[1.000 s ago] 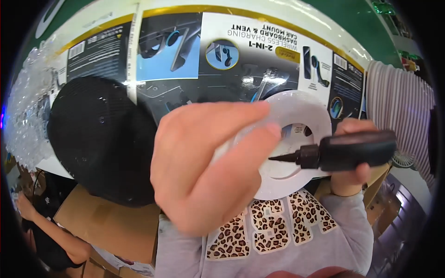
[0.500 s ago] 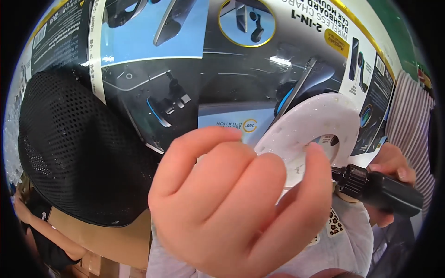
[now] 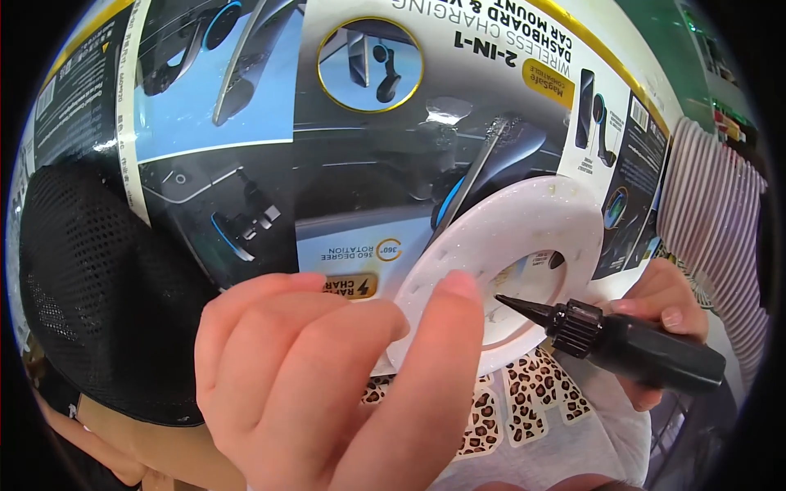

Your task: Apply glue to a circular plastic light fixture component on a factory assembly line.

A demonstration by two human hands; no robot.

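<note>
My right hand (image 3: 667,299) grips a small black squeeze bottle (image 3: 655,348) with a ribbed collar. Its pointed nozzle aims left, over the middle of a white round disc (image 3: 585,217). This disc is tilted, with small marks dotted over its broad rim and a round centre. My left hand (image 3: 336,385) fills the near foreground, fingers loosely bent and thumb standing apart from them. I see nothing between thumb and fingers, though some fingertips are hidden. The thumb overlaps the disc's left part in the picture; whether it touches, I cannot tell.
Behind the disc lies a large printed package sheet (image 3: 352,155), with pictures of phone mounts. A black mesh piece (image 3: 98,295) is at the left, above brown cardboard (image 3: 164,442). White ribbed material (image 3: 712,196) stands at the right. Another person's arm (image 3: 98,450) shows lower left.
My left hand has shifted left and loosened from a tighter curl. The bottle's nozzle, half hidden before, now shows fully over the disc. Disc, bottle and package sit further left in view.
</note>
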